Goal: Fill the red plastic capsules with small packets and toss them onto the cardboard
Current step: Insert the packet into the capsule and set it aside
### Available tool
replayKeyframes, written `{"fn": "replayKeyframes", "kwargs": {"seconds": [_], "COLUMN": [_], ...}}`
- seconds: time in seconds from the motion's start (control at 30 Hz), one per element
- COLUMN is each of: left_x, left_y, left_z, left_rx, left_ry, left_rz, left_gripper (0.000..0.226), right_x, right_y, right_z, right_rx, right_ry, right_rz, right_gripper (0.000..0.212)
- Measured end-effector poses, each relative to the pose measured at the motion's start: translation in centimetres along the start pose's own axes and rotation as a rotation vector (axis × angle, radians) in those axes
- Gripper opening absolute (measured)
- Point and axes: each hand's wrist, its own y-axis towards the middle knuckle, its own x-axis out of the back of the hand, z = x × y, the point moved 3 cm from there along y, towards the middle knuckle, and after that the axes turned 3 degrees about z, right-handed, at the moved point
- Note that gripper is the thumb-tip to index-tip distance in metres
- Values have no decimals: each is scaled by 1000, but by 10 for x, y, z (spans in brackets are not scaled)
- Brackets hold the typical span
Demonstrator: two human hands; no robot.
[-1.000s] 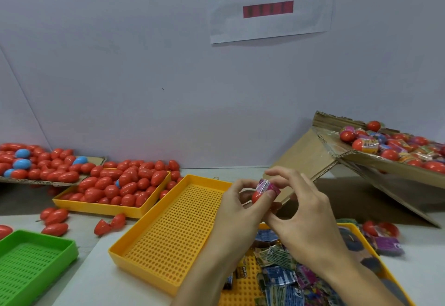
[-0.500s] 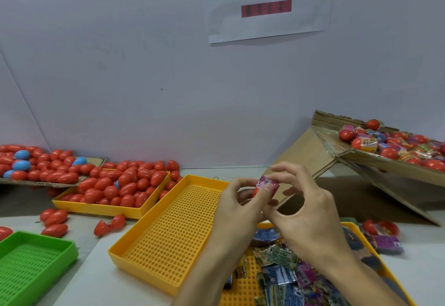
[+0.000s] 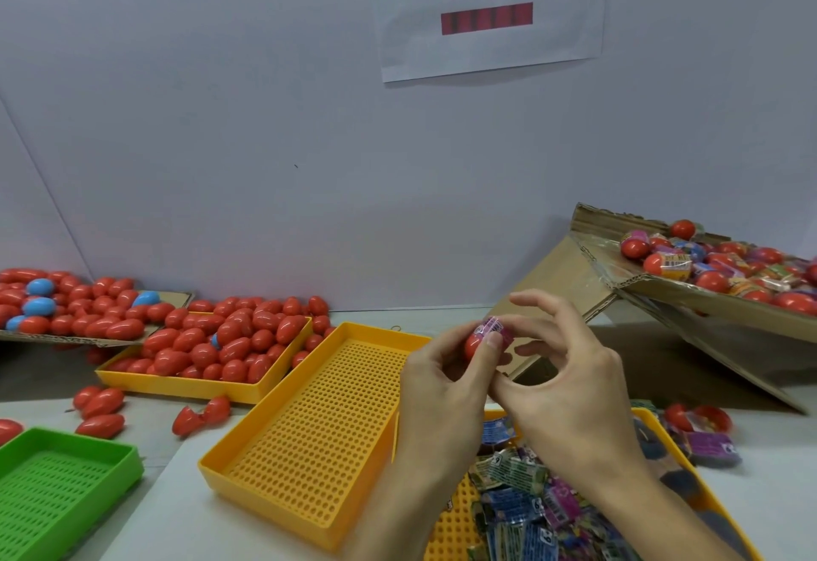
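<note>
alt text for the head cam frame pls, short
Two hands, the left hand and right hand, hold a red capsule and press a pink packet into it, above an empty yellow tray. A tray of packets lies below; filled capsules sit on tilted cardboard at right, empty ones piled at left.

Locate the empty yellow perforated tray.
In the head view, the empty yellow perforated tray sits centre-left on the table, between the tray of red capsules and the packet tray.
</note>
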Motion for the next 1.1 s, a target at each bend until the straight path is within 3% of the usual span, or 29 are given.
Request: {"fn": "replayKeyframes", "kwargs": {"seconds": [0.17,0.43,0.67,0.8,0.97,1.1], "left_x": [2,-2,-3,-4,-5,-7], "left_y": [1,-1,-3,-3,-6,-6], "left_z": [0,-3,-3,-3,-8,-11], "left_rx": [69,18,18,29,-6,-20], "left_ry": [-77,-81,-83,58,87,31], "left_rz": [-28,-37,-74,-93,-117,-119], "left_gripper": [15,27,18,9,28,29], "right_x": [-1,0,-1,-2,-4,-2], "right_y": [-3,-2,-2,-3,-4,-3], "right_z": [-1,-1,-2,-4,-5,-2], "right_rx": [-25,-38,-72,-69,-68,-67], "right_ry": [-8,38,33,5,-11,25], "right_rz": [47,-9,2,42,44,7], "right_gripper": [72,74,75,80,81,75]}}
